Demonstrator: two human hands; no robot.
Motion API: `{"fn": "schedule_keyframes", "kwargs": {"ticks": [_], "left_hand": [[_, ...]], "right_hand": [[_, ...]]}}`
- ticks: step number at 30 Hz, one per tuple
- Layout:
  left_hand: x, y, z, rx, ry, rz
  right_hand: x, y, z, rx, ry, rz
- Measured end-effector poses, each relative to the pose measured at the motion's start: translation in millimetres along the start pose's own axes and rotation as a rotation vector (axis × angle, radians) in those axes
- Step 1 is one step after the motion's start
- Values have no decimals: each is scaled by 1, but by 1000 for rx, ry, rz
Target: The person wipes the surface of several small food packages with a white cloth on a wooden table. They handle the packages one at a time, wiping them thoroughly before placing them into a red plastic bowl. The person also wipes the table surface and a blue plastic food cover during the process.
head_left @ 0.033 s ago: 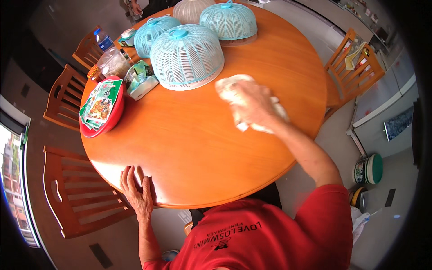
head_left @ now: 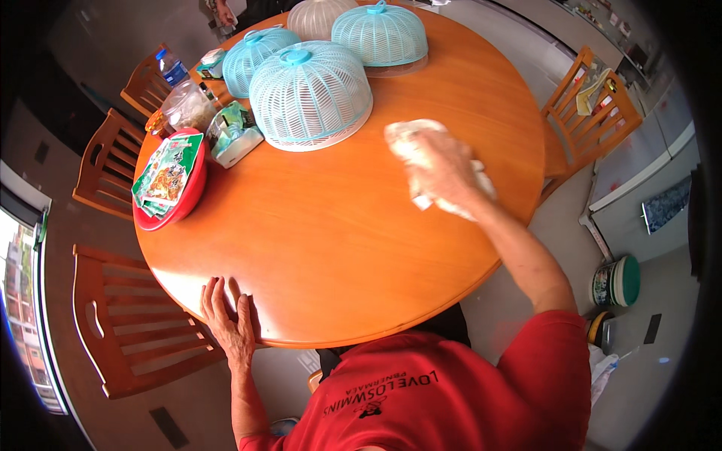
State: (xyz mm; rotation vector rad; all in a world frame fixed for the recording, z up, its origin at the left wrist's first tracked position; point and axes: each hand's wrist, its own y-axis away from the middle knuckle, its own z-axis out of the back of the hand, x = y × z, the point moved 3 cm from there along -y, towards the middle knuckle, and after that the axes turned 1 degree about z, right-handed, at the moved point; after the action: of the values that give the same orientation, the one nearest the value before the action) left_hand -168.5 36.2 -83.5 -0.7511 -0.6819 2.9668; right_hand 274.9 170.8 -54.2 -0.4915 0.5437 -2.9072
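My right hand [head_left: 449,167] presses a pale, crumpled cloth [head_left: 412,131] against the round wooden table [head_left: 316,233], right of its middle. The cloth shows past the fingers and beside the wrist; the fingertips are slightly blurred. At the near left edge, my left hand [head_left: 230,322] lies on the tabletop with its fingers stretched out and nothing in them. The closest thing beyond the cloth is a light-blue mesh food cover [head_left: 310,98].
More food covers [head_left: 380,36] stand at the far side. On the left are a red basin [head_left: 197,184] holding green packets, a tissue pack [head_left: 239,143], a clear jar [head_left: 188,109] and a water bottle [head_left: 173,69]. Wooden chairs [head_left: 139,323] ring the table. Another person's hand [head_left: 224,13] shows far back.
My right hand has slid a little to the right with the cloth. The left hand stays in place.
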Motion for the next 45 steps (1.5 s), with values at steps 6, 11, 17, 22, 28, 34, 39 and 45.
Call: {"fn": "schedule_keyframes", "kwargs": {"ticks": [6, 11, 17, 22, 28, 34, 39, 45], "left_hand": [[-1, -1, -2, -8, 36, -88], [-18, 0, -1, -124, -19, -210], [-20, -2, 2, -125, 51, -162], [-16, 1, 8, -135, 181, -118], [6, 6, 32, -232, 562, 4], [24, 11, 63, -381, 557, 28], [21, 15, 64, -369, 436, 125], [2, 2, 40, -80, 498, 102]], "right_hand": [[-130, 61, 55, -78, 321, -516], [-111, 98, 54, -161, 369, -471], [32, 153, 41, -43, 188, -6], [134, 143, 24, 217, -17, 357], [257, 101, -27, 389, -318, 820], [358, 67, -98, 265, -435, 1039], [346, -5, -133, 132, -292, 806], [235, -79, -140, -11, -216, 446]]}}
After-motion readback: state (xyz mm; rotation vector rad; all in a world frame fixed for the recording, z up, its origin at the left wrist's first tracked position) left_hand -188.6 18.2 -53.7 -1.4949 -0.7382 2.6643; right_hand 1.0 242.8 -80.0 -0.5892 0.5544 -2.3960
